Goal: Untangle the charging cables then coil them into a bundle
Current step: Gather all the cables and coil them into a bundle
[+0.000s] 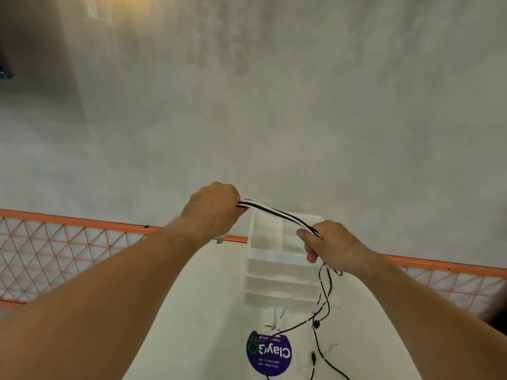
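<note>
Black and white charging cables (277, 213) run side by side in a taut band between my two hands, held up above a white table (208, 311). My left hand (214, 208) grips one end of the band in a fist, and a white plug hangs below it. My right hand (326, 241) pinches the other end. Below my right hand the loose black cable tails (322, 305) hang down in a tangle, and their plugs lie on the table.
A white plastic organiser box (277, 270) with compartments stands on the table under the cables. A round blue sticker (269, 352) lies on the table near the front. An orange mesh railing (68, 242) runs behind the table, with a grey concrete wall beyond.
</note>
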